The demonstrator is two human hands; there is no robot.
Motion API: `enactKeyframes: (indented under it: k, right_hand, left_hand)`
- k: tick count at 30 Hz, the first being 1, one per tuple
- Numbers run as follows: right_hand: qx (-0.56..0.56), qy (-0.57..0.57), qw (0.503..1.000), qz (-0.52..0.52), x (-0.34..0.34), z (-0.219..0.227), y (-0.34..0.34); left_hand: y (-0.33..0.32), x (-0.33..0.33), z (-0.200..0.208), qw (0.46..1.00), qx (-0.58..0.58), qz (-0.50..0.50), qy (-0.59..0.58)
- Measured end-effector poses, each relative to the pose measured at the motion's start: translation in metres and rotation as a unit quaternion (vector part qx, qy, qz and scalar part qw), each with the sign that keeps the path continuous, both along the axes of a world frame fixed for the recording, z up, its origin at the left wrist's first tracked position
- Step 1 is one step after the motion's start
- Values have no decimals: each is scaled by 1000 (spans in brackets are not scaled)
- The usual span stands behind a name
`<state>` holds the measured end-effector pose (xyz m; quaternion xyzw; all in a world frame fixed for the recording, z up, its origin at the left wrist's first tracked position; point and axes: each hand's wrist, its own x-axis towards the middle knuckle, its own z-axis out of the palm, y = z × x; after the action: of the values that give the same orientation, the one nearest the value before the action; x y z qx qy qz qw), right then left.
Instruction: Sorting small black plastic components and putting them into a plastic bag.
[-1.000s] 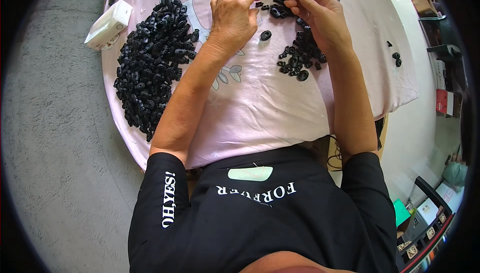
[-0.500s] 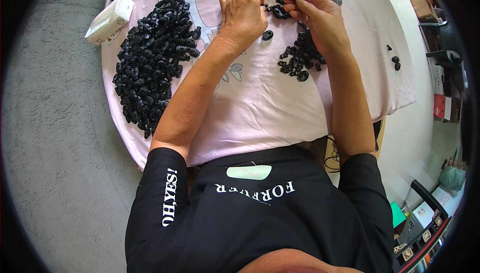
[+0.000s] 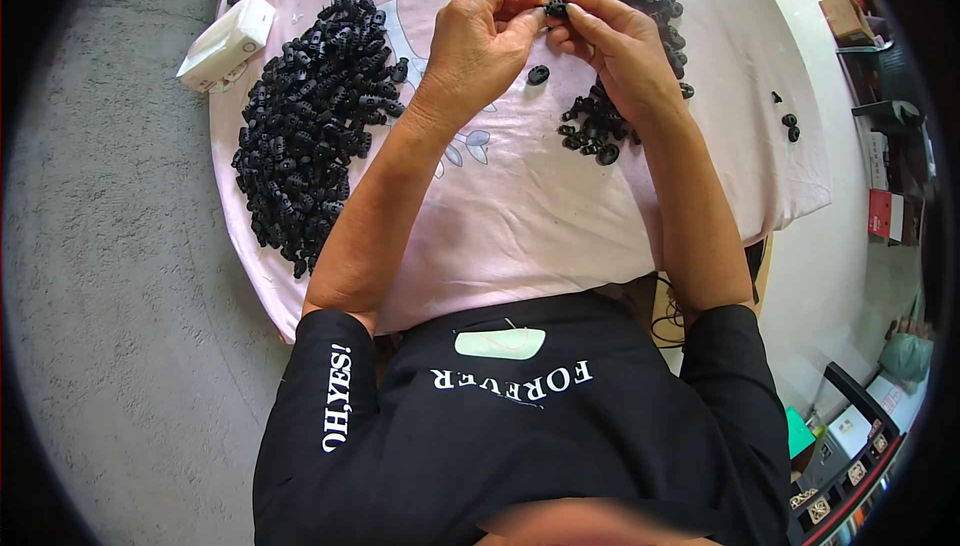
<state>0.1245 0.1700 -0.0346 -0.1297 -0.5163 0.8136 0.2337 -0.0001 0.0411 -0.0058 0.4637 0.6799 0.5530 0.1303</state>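
In the head view, the right hand pinches a small black piece between its thumb and fingers. The piece is up in the air, over the top part of the pink cloth. The left hand has come right up to it. Its thumb and finger tips are close together at the left side of the piece. The piece is tiny and fingers cover some of it, so I cannot tell if the left hand grips a bit of its own.

1 second ago the hands were well apart. The left hand was over some loose bits, and the right hand held its piece farther up and to the right. Half a second ago the left hand was nearer, but there was a gap. Now the tips of both hands meet.

Other things stay much the same. The big black pile is beside the left arm. The small pile is near the right wrist. 1 loose round piece lies on the cloth just below the hands. The white packet is by the big pile.
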Motion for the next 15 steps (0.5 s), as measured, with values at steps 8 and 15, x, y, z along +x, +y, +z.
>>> enactKeyframes:
  k: [8,15]
  right_hand:
    - [-2,26,1000,-1,1,1,1]
    - [7,23,1000,3,-1,1,-1]
  left_hand:
    - [-3,2,6,999,0,-30,-34]
    - [-2,0,1,1000,5,-15,-9]
